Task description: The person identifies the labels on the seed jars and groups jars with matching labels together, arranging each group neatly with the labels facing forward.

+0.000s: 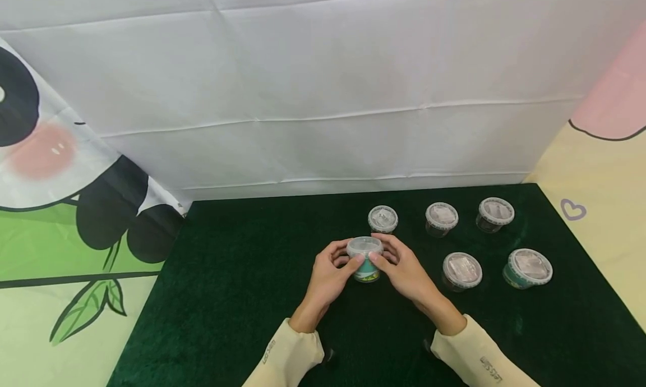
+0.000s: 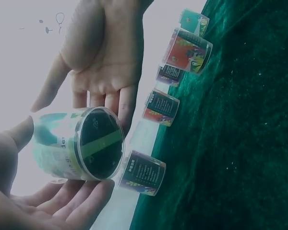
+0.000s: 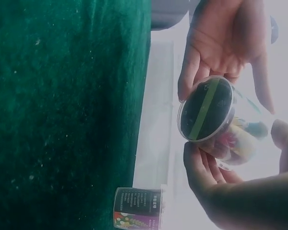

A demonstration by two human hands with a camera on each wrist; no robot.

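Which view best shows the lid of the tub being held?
The head view: it looks down onto the lid, its top in plain sight. Both wrist views look up at the base of the tub, so the lid's top faces away.

In the head view, your left hand [image 1: 325, 272] and right hand [image 1: 406, 272] hide parts of the held tub [image 1: 366, 271], the latter covering the far tub [image 1: 383, 219]'s base; your sleeves [image 1: 292, 353] run past the bottom edge, their lettering [image 1: 490, 369] illegibly small.
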